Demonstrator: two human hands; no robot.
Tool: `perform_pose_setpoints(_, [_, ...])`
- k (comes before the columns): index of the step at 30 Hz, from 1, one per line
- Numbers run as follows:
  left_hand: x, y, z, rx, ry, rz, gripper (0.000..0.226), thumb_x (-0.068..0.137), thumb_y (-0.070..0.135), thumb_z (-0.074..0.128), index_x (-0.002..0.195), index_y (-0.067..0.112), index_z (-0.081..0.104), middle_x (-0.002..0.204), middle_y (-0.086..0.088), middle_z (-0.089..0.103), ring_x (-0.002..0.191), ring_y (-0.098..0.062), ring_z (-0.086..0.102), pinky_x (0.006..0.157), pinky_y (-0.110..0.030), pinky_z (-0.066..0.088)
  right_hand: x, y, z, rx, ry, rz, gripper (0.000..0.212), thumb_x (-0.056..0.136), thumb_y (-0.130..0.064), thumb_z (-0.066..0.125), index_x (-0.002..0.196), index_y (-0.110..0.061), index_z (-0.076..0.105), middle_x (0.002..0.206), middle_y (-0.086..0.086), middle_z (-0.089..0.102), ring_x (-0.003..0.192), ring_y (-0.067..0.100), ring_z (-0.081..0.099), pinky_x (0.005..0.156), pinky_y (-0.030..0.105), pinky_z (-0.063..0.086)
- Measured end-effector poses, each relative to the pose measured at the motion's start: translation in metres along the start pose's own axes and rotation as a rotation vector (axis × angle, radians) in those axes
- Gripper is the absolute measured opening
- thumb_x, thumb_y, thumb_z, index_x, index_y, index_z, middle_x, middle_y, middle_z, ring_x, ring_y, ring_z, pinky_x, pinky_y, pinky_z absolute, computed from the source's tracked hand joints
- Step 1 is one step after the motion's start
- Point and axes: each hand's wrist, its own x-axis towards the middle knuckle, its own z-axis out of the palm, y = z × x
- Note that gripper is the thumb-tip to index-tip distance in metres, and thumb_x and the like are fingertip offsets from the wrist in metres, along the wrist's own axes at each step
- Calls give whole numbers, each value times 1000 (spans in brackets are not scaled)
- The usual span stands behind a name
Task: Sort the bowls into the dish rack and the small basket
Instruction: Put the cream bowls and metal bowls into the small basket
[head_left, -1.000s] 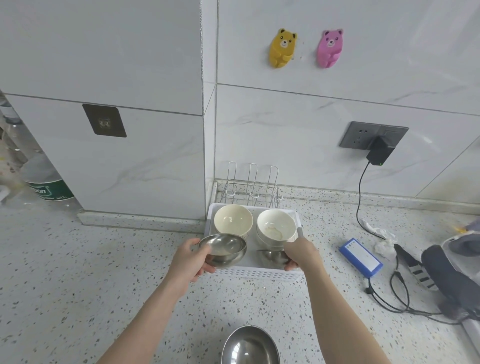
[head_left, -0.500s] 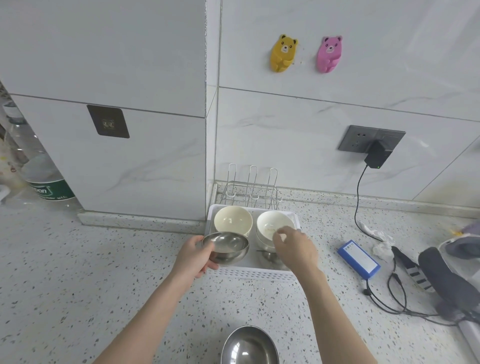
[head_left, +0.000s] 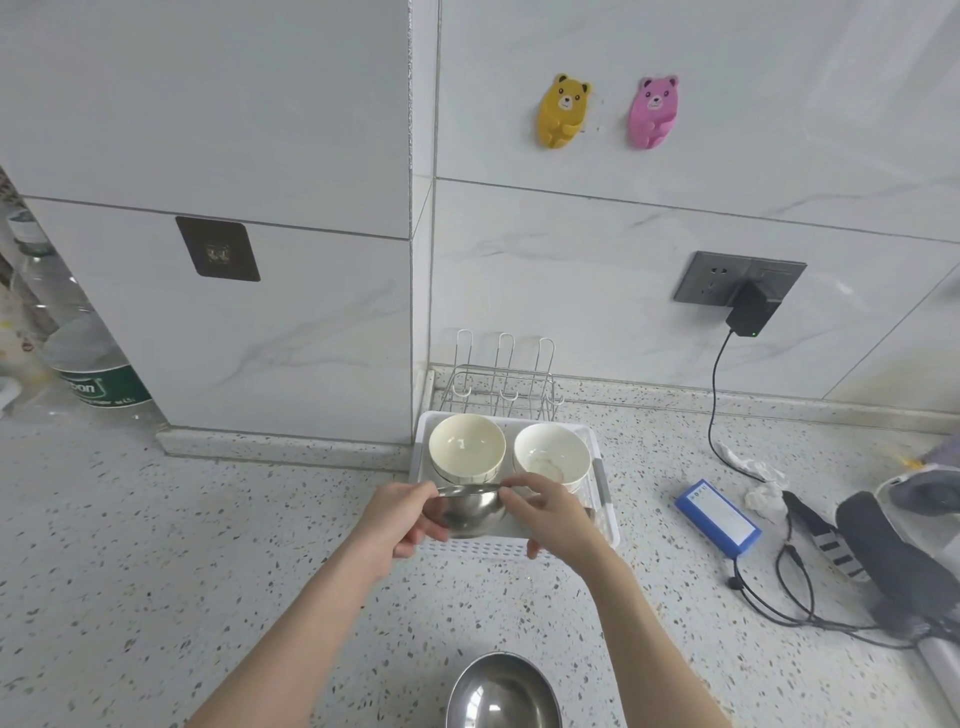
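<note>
At the far left a clear plastic bottle with a green label stands on the speckled countertop, partly cut off by the tiled wall block. A brown square plate is fixed to that block.

The person's left hand grips a small steel bowl from its left side, thumb on the rim and fingers curled beneath it. The right hand pinches the same bowl at its right rim, thumb and forefinger closed on the edge. The bowl is held upright over the near part of the white plastic basket.

Inside the basket, at its far end, sit two ceramic bowls side by side: a cream bowl on the left and a white bowl on the right, each seeming to rest on another bowl beneath. Just behind the basket, against the wall, stands a wire dish rack. A larger steel bowl lies on the countertop at the bottom edge, near the person.

On the wall above hang a yellow bear hook and a pink bear hook. Farther right, a black charger is plugged into a grey socket, its cable running down to the countertop, where a blue battery pack lies beside more cables and dark gear.
</note>
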Motion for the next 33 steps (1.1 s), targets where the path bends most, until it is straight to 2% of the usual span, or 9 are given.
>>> perform_pose_setpoints(3, [4, 4, 0, 4, -11, -42, 22, 92, 16, 53, 97, -2, 65, 74, -22, 74, 38, -11, 35, 33, -19, 23, 3, 2, 2, 0, 27, 6, 12, 93, -43, 56, 98, -37, 64, 82, -8, 74, 42, 12, 57, 58, 29, 47])
perform_pose_setpoints(7, [12, 12, 0, 28, -30, -91, 23, 91, 22, 57, 90, 0, 65, 75, -21, 75, 38, -10, 33, 32, -18, 23, 13, 6, 4, -28, 32, 29, 13, 93, -45, 53, 95, -37, 64, 89, -4, 73, 40, 8, 56, 59, 30, 50])
perform_pose_setpoints(11, [23, 16, 2, 126, -31, -116, 25, 95, 25, 54, 96, 2, 64, 70, -16, 74, 38, -9, 30, 34, -19, 21, 27, 6, 3, -82, 0, 52, 20, 93, -46, 54, 98, -30, 65, 89, -6, 73, 41, 9, 55, 65, 34, 56])
perform_pose_setpoints(15, [33, 11, 2, 197, -22, -127, 26, 99, 28, 50, 100, 5, 63, 67, -13, 74, 36, -9, 30, 34, -20, 20, 39, 9, 4, -99, -11, 68, 26, 91, -45, 58, 103, -23, 66, 86, -2, 72, 52, 14, 59, 65, 36, 58])
perform_pose_setpoints(21, [45, 5, 1, 271, 21, -118, 15, 102, 16, 43, 104, 10, 56, 87, -24, 74, 28, -7, 40, 32, -20, 22, 44, 14, 11, -110, -22, 102, 25, 86, -47, 62, 95, -24, 68, 78, -7, 72, 49, 8, 60, 67, 31, 58])
perform_pose_setpoints(27, [47, 7, 2, 336, 30, -124, 19, 101, 19, 47, 114, 11, 60, 84, -13, 68, 34, -8, 41, 34, -19, 24, 44, 10, 17, -273, -47, 96, 26, 90, -41, 59, 97, -18, 68, 81, -8, 67, 47, 7, 63, 56, 23, 50])
perform_pose_setpoints(31, [40, 10, 5, 331, 19, -126, 22, 100, 17, 49, 118, 9, 59, 80, -10, 64, 38, -7, 52, 33, -17, 26, 40, 12, 24, -320, -35, 87, 21, 94, -34, 55, 98, -17, 66, 70, -10, 58, 46, 5, 63, 40, 11, 33])
perform_pose_setpoints(33, [35, 9, 4, 367, 14, -106, 25, 100, 18, 49, 121, 10, 59, 78, -10, 65, 41, -9, 55, 34, -18, 28, 37, 12, 25, -301, -29, 81, 20, 94, -30, 55, 101, -17, 67, 71, -10, 57, 45, 5, 63, 36, 8, 29])
